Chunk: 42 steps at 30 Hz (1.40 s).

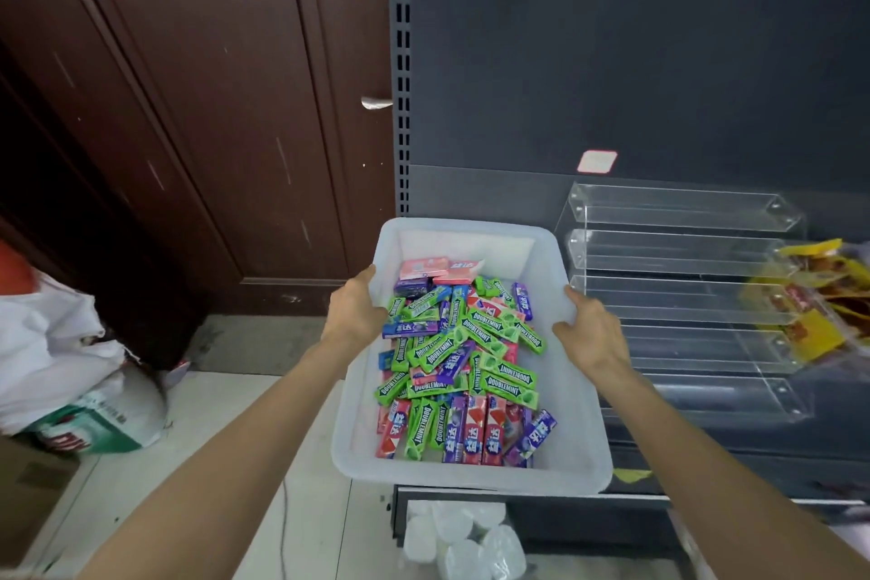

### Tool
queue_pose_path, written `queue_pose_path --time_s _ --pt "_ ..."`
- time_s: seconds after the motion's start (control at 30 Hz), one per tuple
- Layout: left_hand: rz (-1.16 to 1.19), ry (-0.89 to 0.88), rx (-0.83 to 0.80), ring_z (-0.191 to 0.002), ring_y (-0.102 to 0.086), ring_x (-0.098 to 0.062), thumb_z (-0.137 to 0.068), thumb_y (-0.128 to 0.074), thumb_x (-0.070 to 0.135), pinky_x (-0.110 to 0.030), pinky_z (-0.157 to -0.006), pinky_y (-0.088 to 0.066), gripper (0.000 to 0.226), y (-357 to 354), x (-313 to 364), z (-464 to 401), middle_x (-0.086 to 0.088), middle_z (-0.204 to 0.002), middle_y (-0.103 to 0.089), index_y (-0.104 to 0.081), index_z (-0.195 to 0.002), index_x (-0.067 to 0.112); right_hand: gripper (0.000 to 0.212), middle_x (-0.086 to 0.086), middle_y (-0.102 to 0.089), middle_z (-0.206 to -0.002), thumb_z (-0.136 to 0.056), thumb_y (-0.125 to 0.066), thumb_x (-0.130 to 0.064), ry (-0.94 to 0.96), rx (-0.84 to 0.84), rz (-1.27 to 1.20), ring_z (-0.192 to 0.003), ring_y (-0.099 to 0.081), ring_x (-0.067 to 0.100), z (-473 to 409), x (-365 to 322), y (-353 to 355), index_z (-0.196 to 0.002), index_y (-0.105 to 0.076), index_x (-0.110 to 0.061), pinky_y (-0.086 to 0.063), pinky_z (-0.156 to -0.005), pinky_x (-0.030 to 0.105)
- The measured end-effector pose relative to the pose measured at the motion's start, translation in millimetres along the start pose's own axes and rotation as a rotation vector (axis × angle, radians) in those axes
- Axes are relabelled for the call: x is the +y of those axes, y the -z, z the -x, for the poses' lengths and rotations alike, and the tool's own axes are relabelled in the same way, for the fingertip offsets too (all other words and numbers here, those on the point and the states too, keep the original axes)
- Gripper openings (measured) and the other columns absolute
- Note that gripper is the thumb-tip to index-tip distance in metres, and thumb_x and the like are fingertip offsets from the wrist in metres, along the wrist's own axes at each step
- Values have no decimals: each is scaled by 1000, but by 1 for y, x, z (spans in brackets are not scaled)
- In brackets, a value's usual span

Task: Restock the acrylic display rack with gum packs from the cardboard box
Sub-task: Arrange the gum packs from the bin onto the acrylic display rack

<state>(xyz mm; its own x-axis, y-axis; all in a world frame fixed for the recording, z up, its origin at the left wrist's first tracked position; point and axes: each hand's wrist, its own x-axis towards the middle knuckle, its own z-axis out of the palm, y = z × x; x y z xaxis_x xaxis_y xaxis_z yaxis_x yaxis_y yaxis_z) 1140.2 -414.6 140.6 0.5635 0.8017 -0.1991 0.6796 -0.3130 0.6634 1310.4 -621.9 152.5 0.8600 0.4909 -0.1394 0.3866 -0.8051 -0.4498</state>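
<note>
Holding a white plastic bin [560, 462] by its two long sides, left hand [355, 311] curled over the left rim, right hand [586, 330] curled over the right rim. Looks like plastic, not cardboard. Full of gum packs [463, 358], lying in a loose pile: green Doublemint ones, purple ones, red ones, a few pink at the far end. Resting, or nearly resting, on the dark shelf edge [635, 499]; hard to tell which. Standing just right of the bin, a clear acrylic display rack [682, 250], with stepped trays and no gum in them yet. Beyond that, some yellow snack bags [819, 297]. Seems like the very start: bringing the gum close to the rack. Next, probably setting the bin down flat, freeing one hand, and pinching up one pack to lay in a tray.
</note>
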Motion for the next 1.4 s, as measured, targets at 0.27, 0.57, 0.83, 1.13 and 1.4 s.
queue_pose_path --time_s 0.27,0.57,0.83,1.13,1.4 --pt "-77 0 -38 -122 -49 -30 -89 -56 3 -39 -96 -46 67 1 0 -4 -10 -141 -45 -24 -148 15 45 23 -61 -115 -90 -50 -5 51 -28 124 -103 -59 38 -4 -2 0 -134 -41 -5 -50 -79 38" --pt "-221 -168 -40 -130 -39 -30 -91 -55 5 -35 -107 -38 59 -1 -3 23 -13 -148 -24 -29 -144 7 40 25 -55 -119 -89 -45 5 37 -83 227 -105 -58 37 13 -3 -6 -129 -42 1 -49 -83 36" --pt "-281 -362 -320 -144 16 -27 -77 -68 50 -47 -116 -7 87 5 -31 72 -6 -158 7 -20 -147 32 56 16 -17 -153 -93 -56 -28 156 -135 136 -143 -10 28 84 6 -16 -143 -35 -18 -19 -114 35" --pt "-573 -538 -421 -138 32 -28 -68 -67 66 -51 -115 -3 97 9 -54 101 -4 -157 15 -16 -147 38 99 1 -6 -158 -64 -71 -63 280 -290 244 -145 10 17 125 30 -22 -146 -27 -32 -5 -117 38" --pt "-534 -497 -382 -140 28 -28 -66 -70 64 -50 -115 -5 100 3 -43 104 -4 -158 10 -19 -147 35 101 2 -15 -156 -60 -79 -55 263 -224 151 -145 4 14 121 37 -18 -145 -32 -25 -9 -116 33"
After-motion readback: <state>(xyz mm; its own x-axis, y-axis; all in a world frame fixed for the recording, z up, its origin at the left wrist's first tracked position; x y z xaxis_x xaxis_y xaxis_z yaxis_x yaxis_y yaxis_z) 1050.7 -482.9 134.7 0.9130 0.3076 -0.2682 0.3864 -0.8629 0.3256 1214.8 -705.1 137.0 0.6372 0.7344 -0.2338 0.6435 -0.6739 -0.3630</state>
